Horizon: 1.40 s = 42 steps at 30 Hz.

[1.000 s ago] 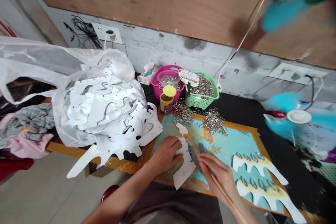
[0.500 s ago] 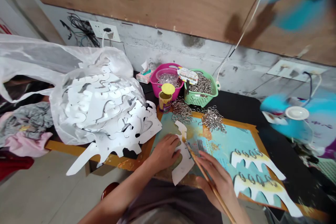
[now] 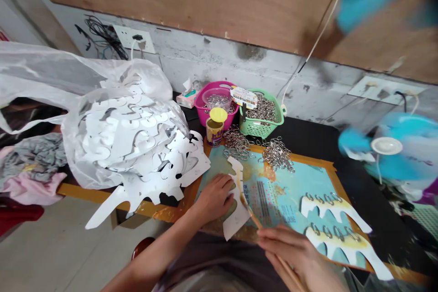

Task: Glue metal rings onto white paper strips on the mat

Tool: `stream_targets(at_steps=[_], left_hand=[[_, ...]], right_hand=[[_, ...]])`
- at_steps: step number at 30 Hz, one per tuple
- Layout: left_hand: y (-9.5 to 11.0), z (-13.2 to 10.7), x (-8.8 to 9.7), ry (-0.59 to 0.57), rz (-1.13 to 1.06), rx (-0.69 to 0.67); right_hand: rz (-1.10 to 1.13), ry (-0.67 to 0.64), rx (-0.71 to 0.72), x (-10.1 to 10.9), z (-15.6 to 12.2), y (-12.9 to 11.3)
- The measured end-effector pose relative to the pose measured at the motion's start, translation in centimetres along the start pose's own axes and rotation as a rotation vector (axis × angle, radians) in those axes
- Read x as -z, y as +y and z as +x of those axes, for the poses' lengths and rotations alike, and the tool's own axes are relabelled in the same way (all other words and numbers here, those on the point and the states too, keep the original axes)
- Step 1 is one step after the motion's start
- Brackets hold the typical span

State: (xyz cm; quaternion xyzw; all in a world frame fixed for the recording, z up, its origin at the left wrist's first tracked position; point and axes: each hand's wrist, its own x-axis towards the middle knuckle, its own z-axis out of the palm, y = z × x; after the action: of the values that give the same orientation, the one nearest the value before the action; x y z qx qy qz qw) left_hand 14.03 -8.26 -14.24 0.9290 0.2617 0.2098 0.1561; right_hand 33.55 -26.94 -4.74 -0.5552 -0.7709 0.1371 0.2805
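Okay — left hand (image 3: pixel 215 198) flat on paper cutout (image 3: pixel 235 214) | right hand (image 3: pixel 297 251) gripping wooden stick (image 3: pixel 253 217) — tip at paper's edge | metal rings (image 3: pixel 277 155) piled far

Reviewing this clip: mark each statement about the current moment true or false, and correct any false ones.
1. The left hand lies on a white paper cutout. True.
2. The right hand holds scissors. False: it holds a thin wooden stick.
3. The green plastic basket holds metal rings. True.
4. The white cutouts at the right carry no rings. False: rows of metal rings lie along them.
5. The pink plastic basket stands left of the green plastic basket. True.
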Motion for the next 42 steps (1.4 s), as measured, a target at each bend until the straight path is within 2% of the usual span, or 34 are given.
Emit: stream_targets(at_steps=[2, 4, 7, 9, 10, 11, 14, 17, 20, 23, 25, 27, 30, 32, 37, 42], left_hand=[[0.0, 0.0, 0.0, -0.006, -0.006, 0.005], [0.0, 0.1, 0.0, -0.008, -0.011, 0.007], [0.0, 0.1, 0.0, -0.004, -0.011, 0.007], [0.0, 0.1, -0.1, -0.005, -0.009, 0.009], [0.0, 0.0, -0.1, -0.007, -0.008, 0.01], [0.0, 0.0, -0.1, -0.007, -0.007, 0.011], [0.0, 0.0, -0.1, -0.002, -0.008, 0.013], [0.1, 0.0, 0.1, -0.006, -0.006, 0.012], [0.1, 0.1, 0.2, -0.007, -0.003, 0.014], [0.2, 0.1, 0.3, -0.005, -0.007, 0.015], [0.1, 0.1, 0.3, -0.004, -0.009, 0.014], [0.1, 0.1, 0.3, -0.007, -0.009, 0.015], [0.0, 0.1, 0.2, -0.007, -0.01, 0.009], [-0.1, 0.1, 0.1, 0.005, -0.015, 0.006], [-0.1, 0.1, 0.0, 0.016, -0.016, 0.015], [-0.1, 0.0, 0.0, 0.01, -0.005, 0.007]], right_hand=[[0.038, 0.005, -0.028, 1.6, -0.1, 0.3], [0.126, 0.114, -0.126, 3.3, 0.2, 0.5], [0.321, 0.542, -0.248, 5.4, 2.8, 0.7], [0.405, 0.798, -0.187, 6.1, 6.0, 0.7], [0.423, 0.855, -0.122, 6.2, 8.0, 0.7], [0.435, 0.84, -0.085, 6.2, 10.2, 0.9], [0.419, 0.664, -0.092, 5.2, 16.7, 1.8], [0.226, 0.536, 0.014, 3.4, 22.0, 3.0], [0.07, 0.453, 0.104, 1.4, 25.6, 3.7], [-0.01, 0.381, 0.139, -0.1, 27.3, 4.3], [0.01, 0.383, 0.115, -0.5, 27.4, 4.7], [0.132, 0.472, 0.02, -0.3, 27.0, 5.3], [0.461, 0.654, -0.184, 0.5, 25.7, 6.3], [0.667, 0.713, -0.282, 0.9, 24.8, 7.1], [0.946, 0.731, -0.44, 0.8, 21.3, 9.1], [1.097, 0.631, -0.555, 0.8, 14.9, 10.5]])
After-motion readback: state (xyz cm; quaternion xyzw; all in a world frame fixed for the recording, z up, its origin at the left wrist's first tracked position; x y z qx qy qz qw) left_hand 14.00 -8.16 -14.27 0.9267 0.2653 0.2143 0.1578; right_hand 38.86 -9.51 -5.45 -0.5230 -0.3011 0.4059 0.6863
